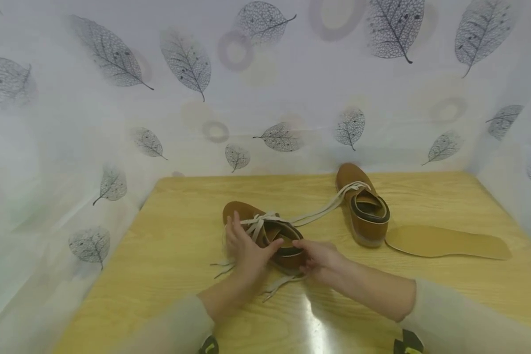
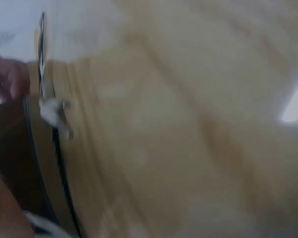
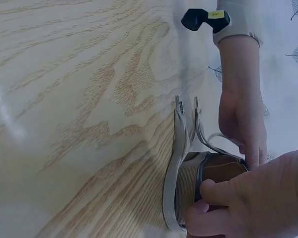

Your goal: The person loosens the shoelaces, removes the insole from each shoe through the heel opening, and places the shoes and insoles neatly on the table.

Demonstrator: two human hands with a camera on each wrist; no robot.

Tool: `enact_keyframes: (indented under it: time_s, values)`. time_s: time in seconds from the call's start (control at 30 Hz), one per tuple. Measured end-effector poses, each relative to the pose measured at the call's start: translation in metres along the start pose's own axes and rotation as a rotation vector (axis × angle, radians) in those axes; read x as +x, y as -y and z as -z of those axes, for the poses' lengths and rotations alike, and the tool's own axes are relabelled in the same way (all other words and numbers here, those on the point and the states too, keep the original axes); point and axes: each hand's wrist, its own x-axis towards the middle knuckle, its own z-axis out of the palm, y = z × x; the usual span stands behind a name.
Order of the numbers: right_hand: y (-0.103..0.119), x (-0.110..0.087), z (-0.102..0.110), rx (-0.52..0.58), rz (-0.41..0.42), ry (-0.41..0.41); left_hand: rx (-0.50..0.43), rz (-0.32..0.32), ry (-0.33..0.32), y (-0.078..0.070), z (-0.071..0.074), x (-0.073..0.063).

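Observation:
A brown lace-up shoe [image 1: 239,211] with pale laces lies on the table, toe toward the back left. My left hand [image 1: 248,250] holds its left side, with the thumb reaching to the shoe's opening. At the heel, my right hand [image 1: 320,260] grips the collar, its thumb at the rim. The right wrist view shows the right hand [image 3: 253,198] with curled fingers against the heel, and the left hand [image 3: 243,119] beyond. Loose lace ends [image 1: 283,282] trail beside the heel. The left wrist view is blurred, and most of the left hand falls outside it.
The second brown shoe [image 1: 369,228] stands at the back right, a pale lace [image 1: 316,214] stretching from it toward the first. Beside it a tan insole [image 1: 451,242] lies flat on the wooden table [image 1: 168,236]. Leaf-patterned sheeting [image 1: 292,98] encloses the back and sides.

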Motion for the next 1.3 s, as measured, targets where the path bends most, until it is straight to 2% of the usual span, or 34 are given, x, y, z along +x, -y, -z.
enact_keyframes:
  time_s: [0.13,0.3,0.5,0.57,0.7,0.83,0.93,1.03,1.1,1.17,1.23,1.3]
  values:
    - [0.0,0.0,0.001,-0.005,0.01,0.002,0.189,-0.086,0.142,0.007,0.009,0.018]
    - [-0.001,0.0,0.001,-0.001,0.017,0.0,0.373,-0.129,0.257,0.006,0.016,0.028]
    - [0.0,-0.001,0.002,-0.004,0.006,0.01,0.415,-0.099,0.349,0.007,0.021,0.031]
    - [0.0,0.0,0.002,-0.014,0.003,0.012,0.448,-0.125,0.376,0.009,0.021,0.034]
    - [0.001,0.002,0.002,-0.032,0.002,0.017,0.482,-0.226,0.406,0.013,0.021,0.042]
    - [0.002,0.004,0.002,-0.031,-0.014,0.048,0.415,-0.241,0.47,0.017,0.02,0.051]
    - [0.004,0.005,0.001,-0.045,-0.028,0.061,0.364,-0.263,0.562,0.021,0.023,0.058]
    - [0.006,0.008,0.002,-0.055,-0.033,0.057,0.38,-0.378,0.635,0.029,0.028,0.067]
    - [0.008,0.01,0.005,-0.055,-0.041,0.063,0.436,-0.475,0.662,0.035,0.031,0.074]
    - [0.01,0.01,0.008,-0.067,-0.043,0.075,0.506,-0.546,0.672,0.041,0.034,0.078]
    - [0.012,0.01,0.011,-0.073,-0.046,0.09,0.552,-0.582,0.681,0.044,0.035,0.082]
    - [0.015,0.011,0.015,-0.092,-0.048,0.098,0.58,-0.589,0.691,0.047,0.037,0.083]
